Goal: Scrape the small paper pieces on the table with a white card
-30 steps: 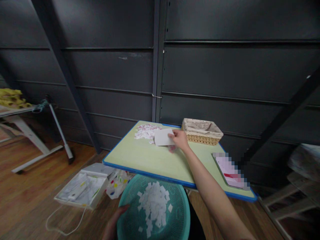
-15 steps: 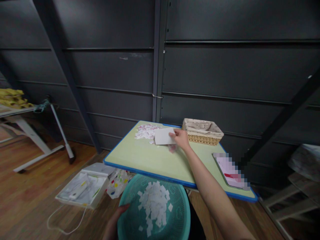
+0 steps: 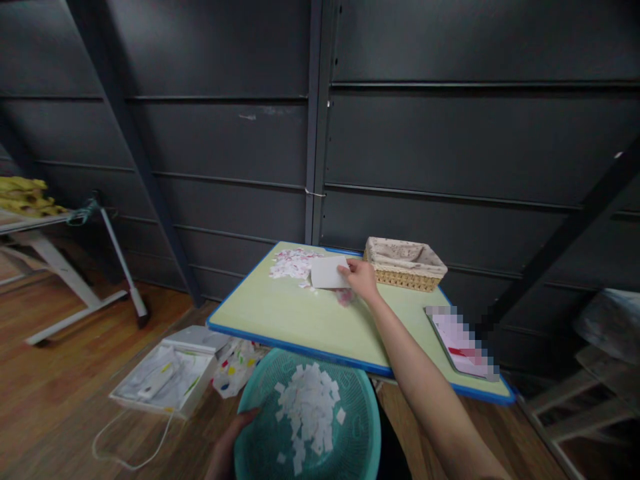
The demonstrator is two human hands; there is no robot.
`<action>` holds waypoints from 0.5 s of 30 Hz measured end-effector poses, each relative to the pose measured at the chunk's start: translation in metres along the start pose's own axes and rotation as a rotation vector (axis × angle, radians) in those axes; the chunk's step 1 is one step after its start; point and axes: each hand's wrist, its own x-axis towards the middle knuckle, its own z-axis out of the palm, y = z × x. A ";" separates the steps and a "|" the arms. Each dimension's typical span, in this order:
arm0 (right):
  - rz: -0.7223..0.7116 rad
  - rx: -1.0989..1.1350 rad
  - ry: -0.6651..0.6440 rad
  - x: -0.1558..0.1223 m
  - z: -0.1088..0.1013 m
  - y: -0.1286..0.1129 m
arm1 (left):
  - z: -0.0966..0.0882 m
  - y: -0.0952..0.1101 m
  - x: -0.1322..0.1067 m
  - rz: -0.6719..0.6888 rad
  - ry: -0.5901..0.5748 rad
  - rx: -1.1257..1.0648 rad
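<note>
My right hand (image 3: 361, 277) reaches over the table and pinches a white card (image 3: 330, 273) by its right edge. Just left of the card lies a heap of small white and pinkish paper pieces (image 3: 291, 264). A blurred reddish patch (image 3: 345, 297) shows on the tabletop under the card. At the front, my left hand (image 3: 241, 427) grips the rim of a green plastic basket (image 3: 357, 427), its thumb over the edge and the other fingers hidden. Inside that basket sits a pile of small white paper squares (image 3: 310, 407).
The yellow-green table (image 3: 280, 313) has a blue edge. A lined wicker basket (image 3: 406, 273) stands at its back right, and a partly pixelated flat tablet-like thing (image 3: 457, 340) lies at the right. An open white box (image 3: 165, 377) and a printed plastic bag (image 3: 237, 367) are on the floor.
The white card has shifted very slightly to the right with my right hand. My left hand and the green basket stay where they were.
</note>
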 end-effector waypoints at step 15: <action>0.019 -0.014 -0.013 0.002 -0.014 0.000 | 0.012 0.002 -0.017 0.009 0.018 -0.011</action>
